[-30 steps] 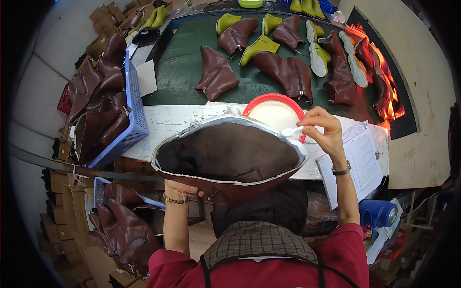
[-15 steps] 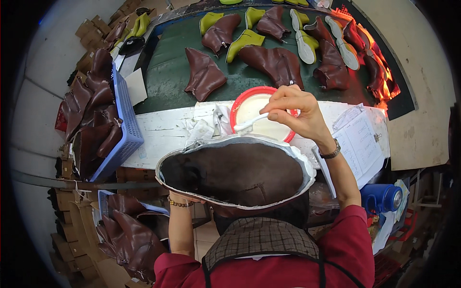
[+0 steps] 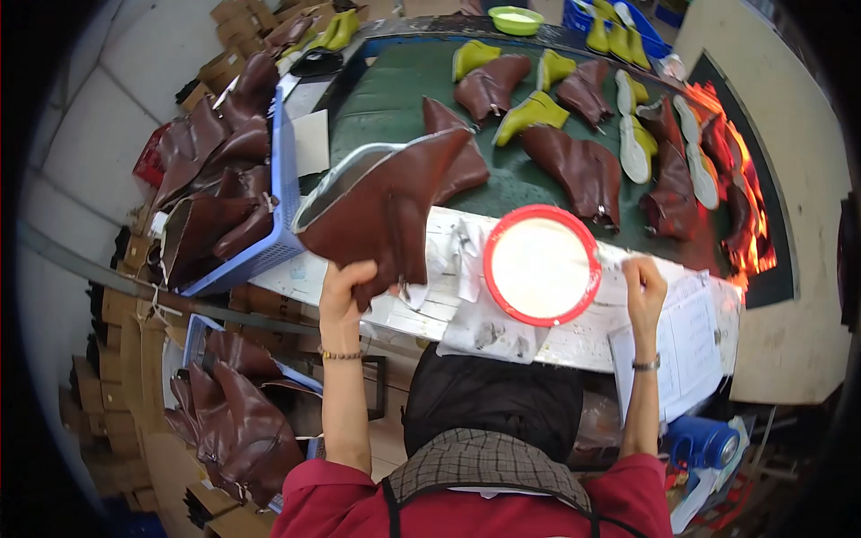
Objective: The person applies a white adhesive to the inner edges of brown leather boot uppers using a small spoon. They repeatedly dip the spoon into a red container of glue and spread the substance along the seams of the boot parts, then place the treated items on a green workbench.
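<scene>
My left hand (image 3: 345,291) pinches a brown leather boot upper (image 3: 381,206) by its lower edge, holding it tilted above the left part of the white table. Pale lining shows along the upper's open rim. My right hand (image 3: 644,291) is closed in a fist just right of a red-rimmed tub (image 3: 489,269) of white, creamy liquid. Whatever the fist holds is hidden; the white-handled brush from the earlier frame cannot be made out now. Behind the tub, several brown uppers (image 3: 574,170) and yellow-green shoe lasts (image 3: 531,117) lie on a green surface.
A blue basket (image 3: 285,170) of uppers stands at left, with another basket (image 3: 193,336) below. Glowing orange heat (image 3: 749,197) borders the green surface at far right. Papers (image 3: 677,350) lie by my right wrist; a blue flask (image 3: 704,444) is below them.
My left hand has raised the upper away from my body and turned it side-on. My right hand has moved right, off the tub, and the brush is out of sight. The view has shifted.
</scene>
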The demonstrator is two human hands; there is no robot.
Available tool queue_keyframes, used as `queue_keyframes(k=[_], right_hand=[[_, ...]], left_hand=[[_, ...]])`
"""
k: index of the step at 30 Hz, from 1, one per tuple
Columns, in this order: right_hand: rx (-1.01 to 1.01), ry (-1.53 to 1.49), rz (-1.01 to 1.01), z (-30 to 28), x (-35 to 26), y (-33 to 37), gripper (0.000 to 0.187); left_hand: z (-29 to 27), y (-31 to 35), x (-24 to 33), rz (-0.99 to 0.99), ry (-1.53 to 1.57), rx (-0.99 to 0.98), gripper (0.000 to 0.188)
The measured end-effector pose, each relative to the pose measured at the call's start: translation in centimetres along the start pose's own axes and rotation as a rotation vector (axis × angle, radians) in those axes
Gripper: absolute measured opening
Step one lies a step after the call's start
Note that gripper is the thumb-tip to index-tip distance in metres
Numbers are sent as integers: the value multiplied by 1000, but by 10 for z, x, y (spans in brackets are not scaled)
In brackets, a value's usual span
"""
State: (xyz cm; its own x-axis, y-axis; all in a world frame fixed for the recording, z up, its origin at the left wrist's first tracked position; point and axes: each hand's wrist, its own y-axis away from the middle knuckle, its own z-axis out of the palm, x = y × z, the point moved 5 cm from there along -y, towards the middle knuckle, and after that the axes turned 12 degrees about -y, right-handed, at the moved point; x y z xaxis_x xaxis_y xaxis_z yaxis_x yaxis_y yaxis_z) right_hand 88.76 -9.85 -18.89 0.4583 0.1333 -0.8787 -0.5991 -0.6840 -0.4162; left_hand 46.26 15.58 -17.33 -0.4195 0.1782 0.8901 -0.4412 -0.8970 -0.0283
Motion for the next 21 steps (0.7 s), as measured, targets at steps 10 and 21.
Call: queue_keyframes(k=[10, 21], right_hand=[[96, 82, 111, 16, 43, 47, 16], [66, 158, 120, 24, 30, 38, 26]], left_hand=[[-55, -180, 9, 16, -143, 167, 42], [-132, -431, -92, -34, 322, 157, 37]])
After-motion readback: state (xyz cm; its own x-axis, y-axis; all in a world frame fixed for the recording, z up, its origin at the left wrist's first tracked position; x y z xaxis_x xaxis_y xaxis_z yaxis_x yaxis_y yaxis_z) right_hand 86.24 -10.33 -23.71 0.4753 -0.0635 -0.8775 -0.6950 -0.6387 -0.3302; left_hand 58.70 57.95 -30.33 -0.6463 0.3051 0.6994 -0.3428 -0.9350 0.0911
